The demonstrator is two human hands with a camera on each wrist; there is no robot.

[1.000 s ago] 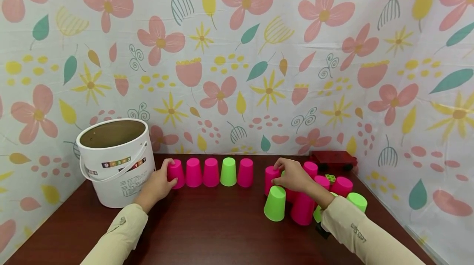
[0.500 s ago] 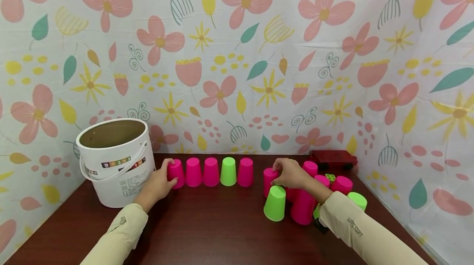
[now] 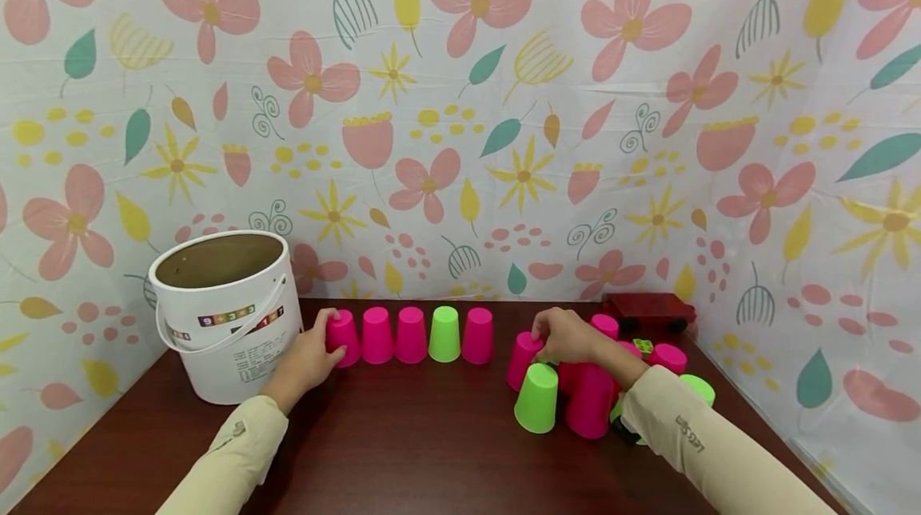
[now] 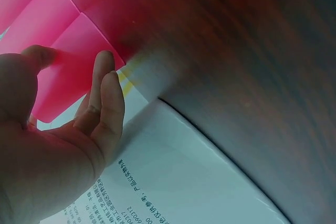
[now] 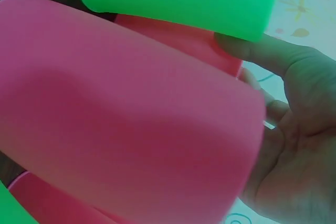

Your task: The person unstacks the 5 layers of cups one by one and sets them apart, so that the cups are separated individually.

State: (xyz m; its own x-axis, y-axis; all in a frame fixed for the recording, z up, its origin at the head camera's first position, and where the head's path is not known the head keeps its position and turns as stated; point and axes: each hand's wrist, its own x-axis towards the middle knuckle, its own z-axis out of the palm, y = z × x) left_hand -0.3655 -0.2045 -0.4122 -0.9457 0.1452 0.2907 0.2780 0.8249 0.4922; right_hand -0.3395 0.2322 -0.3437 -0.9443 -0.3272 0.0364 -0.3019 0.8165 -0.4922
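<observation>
My left hand [image 3: 308,355] holds the leftmost pink cup [image 3: 344,339] of an upside-down row, thumb and fingers on opposite sides in the left wrist view. Beside that cup stand more pink cups [image 3: 411,337] and one green cup [image 3: 444,335]. On the right, my right hand [image 3: 568,337] pinches another pink cup [image 3: 521,369], which leans slightly. Just in front of it is a green cup [image 3: 536,399], next to a large-looking pink cup [image 3: 592,403]. In the right wrist view these nearer cups partly hide the pinched cup [image 5: 181,38].
A white bucket [image 3: 245,339] with a handle stands at the left, close to my left forearm. More pink cups [image 3: 667,358] and green cups [image 3: 696,389] cluster beneath and behind my right forearm. A red toy vehicle [image 3: 647,311] sits at the back right by the patterned cloth wall.
The pink cup in my right hand has shifted slightly left and nearer, and now tilts. My left hand stays on its cup at the end of the row.
</observation>
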